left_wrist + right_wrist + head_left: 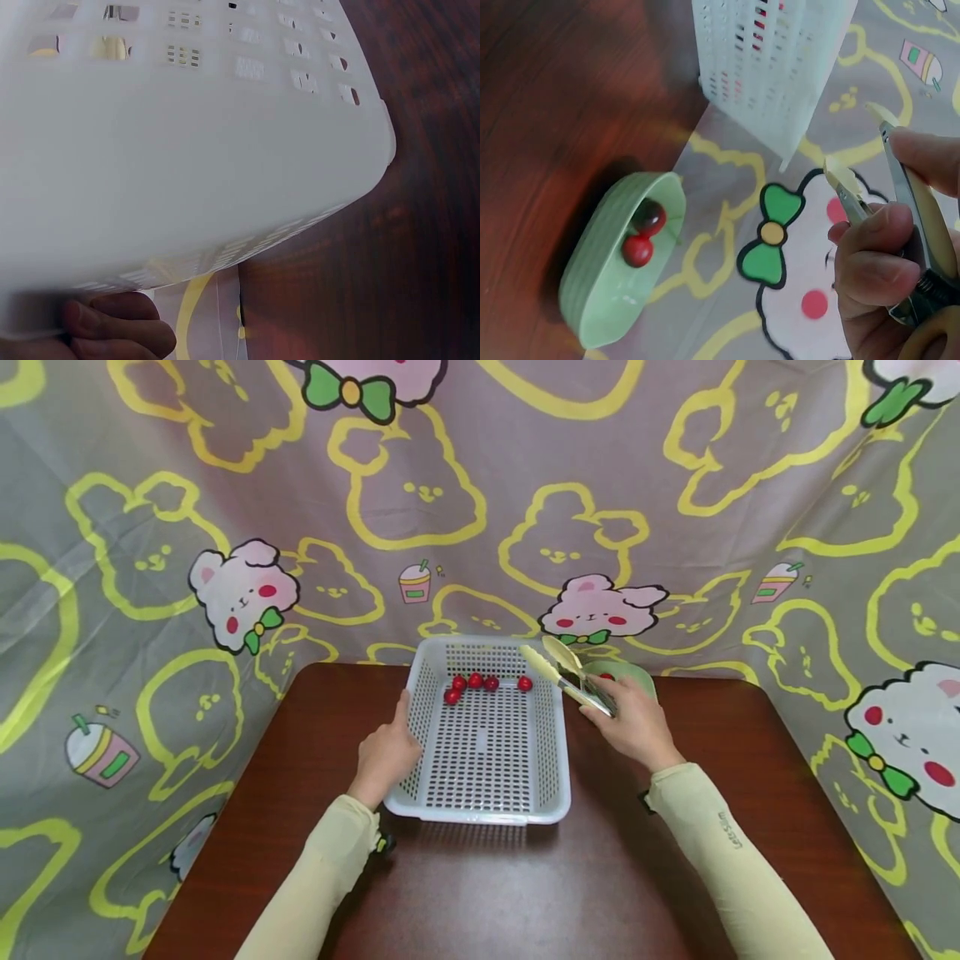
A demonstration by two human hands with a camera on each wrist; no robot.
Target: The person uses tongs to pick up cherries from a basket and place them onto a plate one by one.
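Note:
My left hand [390, 752] grips the left rim of a white perforated plastic basket [480, 817], its index finger lying along the rim. In the left wrist view the curled fingers [124, 330] show at the basket's edge. Several red cherries [476, 680] lie at the far end inside the basket. My right hand [637, 727] holds metal tongs with pale yellow tips [538, 662] above the basket's far right side. The tips stand apart with nothing between them. Beyond that hand sits a light green bowl [592, 255], holding a dark cherry [649, 217] and a red cherry [637, 251].
Basket and bowl stand on a dark brown wooden table [480, 893]. A grey patterned cloth [315, 577] with yellow outlines hangs behind the table and on both sides. In the head view the right hand partly hides the bowl.

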